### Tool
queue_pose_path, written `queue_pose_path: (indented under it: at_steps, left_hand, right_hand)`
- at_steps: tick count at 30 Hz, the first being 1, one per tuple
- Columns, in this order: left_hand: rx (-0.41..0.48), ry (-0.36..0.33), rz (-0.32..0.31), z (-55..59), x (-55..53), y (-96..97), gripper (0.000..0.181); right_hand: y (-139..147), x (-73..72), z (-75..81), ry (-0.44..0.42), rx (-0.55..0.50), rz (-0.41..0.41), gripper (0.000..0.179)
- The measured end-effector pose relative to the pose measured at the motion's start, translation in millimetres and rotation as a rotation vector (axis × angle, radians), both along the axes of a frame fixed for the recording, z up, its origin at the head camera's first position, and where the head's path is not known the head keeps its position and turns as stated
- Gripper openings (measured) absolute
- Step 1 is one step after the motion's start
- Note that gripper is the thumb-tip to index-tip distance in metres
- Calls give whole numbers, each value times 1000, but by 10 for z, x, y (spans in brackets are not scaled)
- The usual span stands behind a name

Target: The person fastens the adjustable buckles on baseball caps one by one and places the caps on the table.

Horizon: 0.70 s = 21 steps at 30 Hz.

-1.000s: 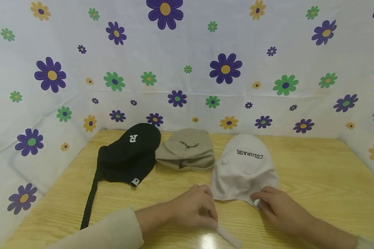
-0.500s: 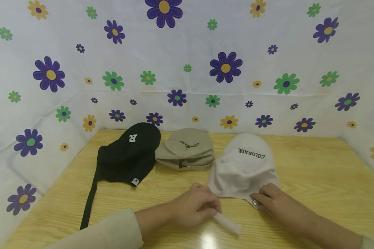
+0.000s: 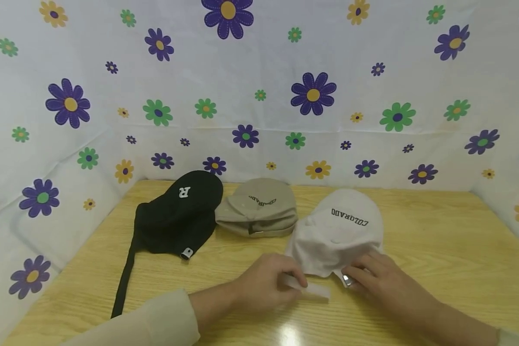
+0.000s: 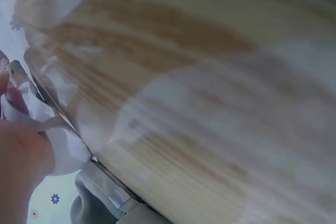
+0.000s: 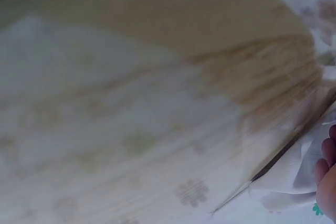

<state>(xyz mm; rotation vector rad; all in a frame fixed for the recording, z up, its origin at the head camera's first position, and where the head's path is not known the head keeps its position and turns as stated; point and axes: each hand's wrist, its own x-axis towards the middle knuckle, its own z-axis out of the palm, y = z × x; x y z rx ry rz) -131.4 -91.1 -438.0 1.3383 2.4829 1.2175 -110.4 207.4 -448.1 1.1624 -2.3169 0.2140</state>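
Note:
A pale pinkish-white cap (image 3: 350, 235) lettered COLORADO lies on the right part of the wooden table (image 3: 437, 240), its crown facing up. My left hand (image 3: 268, 283) pinches the cap's pale strap (image 3: 316, 291), whose free end points right. Across from it, my right hand (image 3: 382, 283) grips the cap's other back corner beside a small metal buckle (image 3: 347, 279). The strap end lies a short way left of the buckle. In the left wrist view, the left hand (image 4: 23, 156) and white cloth fill the left edge. Right fingers (image 5: 329, 153) show at the right wrist view's edge.
A black cap (image 3: 177, 216) with a white letter lies at the left, its long strap (image 3: 124, 283) trailing toward the front. Between the two sits a beige cap (image 3: 259, 211), close against the pale one. A flowered cloth (image 3: 259, 62) hangs behind the table.
The strap in my left hand has swung up from pointing down at the front edge to lying nearly level. My right hand has shifted the buckle corner slightly left, turning the cap a little.

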Motion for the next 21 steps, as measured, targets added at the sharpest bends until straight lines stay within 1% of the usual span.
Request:
queue_pose_path:
  at_steps: [2,5,10,13,18,19,21]
  left_hand:
    - [32,-8,36,-6,8,-2,14]
    - [81,0,56,-13,9,-1,15]
    - [129,32,74,-17,0,16,10]
    - [154,56,78,-30,-9,28,9]
    - [209,119,101,-64,-28,52,9]
    - [219,137,105,-73,-35,59,10]
    - [230,198,104,-91,-50,75,12]
  right_hand:
    - [-16,12,-1,-1,-18,10,49]
    - [-54,15,-1,-1,-54,40,46]
    - [-141,0,3,-6,-88,101,43]
    - [-198,5,2,-11,-78,109,42]
    - [-263,24,2,-26,-81,94,37]
    - [-270,26,3,-32,-82,86,35]
    - [-280,28,7,-53,-80,64,31]
